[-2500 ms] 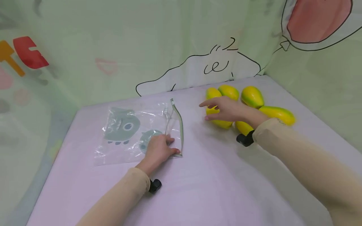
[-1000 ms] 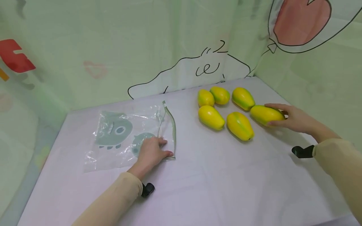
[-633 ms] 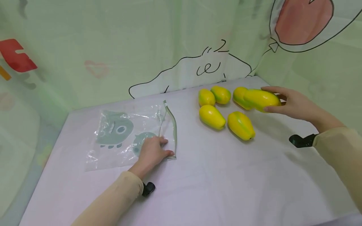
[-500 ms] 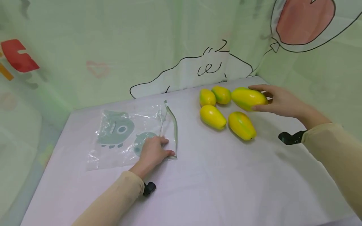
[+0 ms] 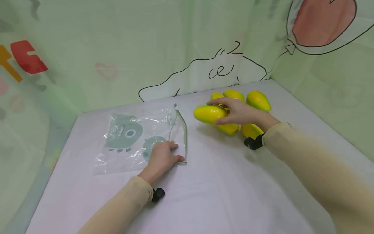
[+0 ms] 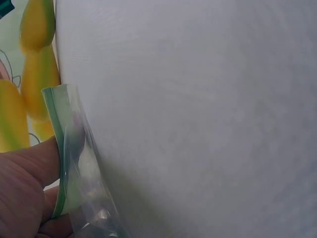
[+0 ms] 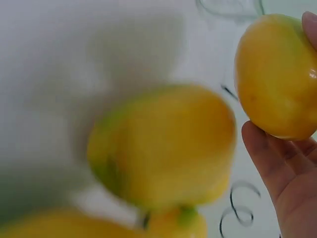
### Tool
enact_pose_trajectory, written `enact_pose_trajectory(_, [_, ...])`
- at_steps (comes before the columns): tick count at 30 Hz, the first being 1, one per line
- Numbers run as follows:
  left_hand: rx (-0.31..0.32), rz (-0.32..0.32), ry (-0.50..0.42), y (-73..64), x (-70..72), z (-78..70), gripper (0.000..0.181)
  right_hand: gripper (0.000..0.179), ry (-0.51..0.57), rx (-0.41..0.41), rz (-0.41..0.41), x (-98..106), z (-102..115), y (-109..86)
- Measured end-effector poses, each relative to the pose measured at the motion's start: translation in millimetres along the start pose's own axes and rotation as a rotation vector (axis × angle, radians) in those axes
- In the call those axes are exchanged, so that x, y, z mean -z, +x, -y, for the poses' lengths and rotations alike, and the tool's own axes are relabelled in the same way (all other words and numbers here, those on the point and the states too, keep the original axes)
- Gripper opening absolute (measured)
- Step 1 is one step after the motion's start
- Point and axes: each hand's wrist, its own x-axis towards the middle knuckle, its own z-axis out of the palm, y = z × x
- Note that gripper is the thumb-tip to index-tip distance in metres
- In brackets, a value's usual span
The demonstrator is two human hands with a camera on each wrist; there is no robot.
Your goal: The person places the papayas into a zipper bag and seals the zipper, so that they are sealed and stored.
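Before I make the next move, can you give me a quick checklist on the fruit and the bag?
1. Right hand gripping a yellow fruit: ok.
2. That fruit lifted off the table: ok.
3. Left hand holding the clear bag at its mouth: ok.
4. Bag mouth parted: ok, its edges look apart.
5. Mouth wide enough for the fruit: cannot tell.
6. Fruit at the mouth: not ok, table shows between them in the head view.

Smooth glossy fruit (image 5: pixel 208 114), shiny clear plastic bag (image 5: pixel 138 139), matt cloth table cover (image 5: pixel 219 188)
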Motion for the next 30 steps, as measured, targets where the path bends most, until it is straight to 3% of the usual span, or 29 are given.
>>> enact_pose_trajectory(7, [-0.014, 0.01, -0.009, 0.3, -0.5, -4.2, 0.058, 0.071, -0.026, 0.069, 0.099, -33.9, 6.0, 23.8])
enact_pose_trajectory(12, [-0.018, 0.01, -0.005, -0.3, 0.0, -6.0, 0.059, 0.071, -0.048, 0.08, 0.123, -48.4, 9.9, 31.1])
enact_pose_trajectory(18, [-0.018, 0.011, 0.009, -1.1, 0.6, -6.9, 0.059, 0.071, -0.008, 0.067, 0.126, -57.3, 13.1, 36.2])
enact_pose_trajectory(23, [-0.053, 0.006, 0.026, -2.8, 1.8, -7.2, 0.057, 0.07, 0.013, 0.069, 0.136, -61.6, 16.0, 40.7])
enact_pose_trajectory(30, [-0.08, 0.015, 0.045, -1.8, 3.1, -6.6, 0.056, 0.074, 0.046, 0.012, 0.165, -64.2, 23.1, 46.5])
